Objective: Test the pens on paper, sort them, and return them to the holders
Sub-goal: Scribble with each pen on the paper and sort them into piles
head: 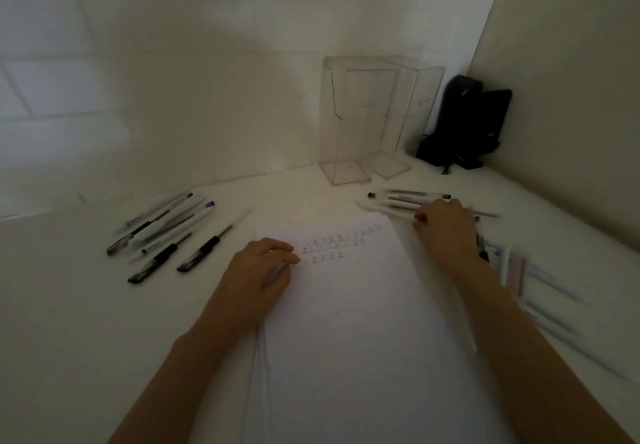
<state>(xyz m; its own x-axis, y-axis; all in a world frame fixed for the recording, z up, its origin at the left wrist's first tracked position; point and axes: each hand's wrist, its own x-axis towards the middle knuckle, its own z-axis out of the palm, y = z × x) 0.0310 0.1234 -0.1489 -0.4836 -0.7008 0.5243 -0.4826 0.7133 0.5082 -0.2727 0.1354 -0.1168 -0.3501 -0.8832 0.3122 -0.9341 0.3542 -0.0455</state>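
Left hand (265, 272), in from 7 o'clock, rests loosely curled; right hand (448, 230), from 5 o'clock, palm down, fingers bent, blurred.

Judged a desk nook of office or study type; cannot tell which. Evidence: white table (69, 305) fitted into a corner between a white block-lined wall (138, 62) and a plain side panel (571, 97); clear holders (349, 114) and a black device (464, 121) at the far right corner; loose pens (162, 232), written paper (346, 322).
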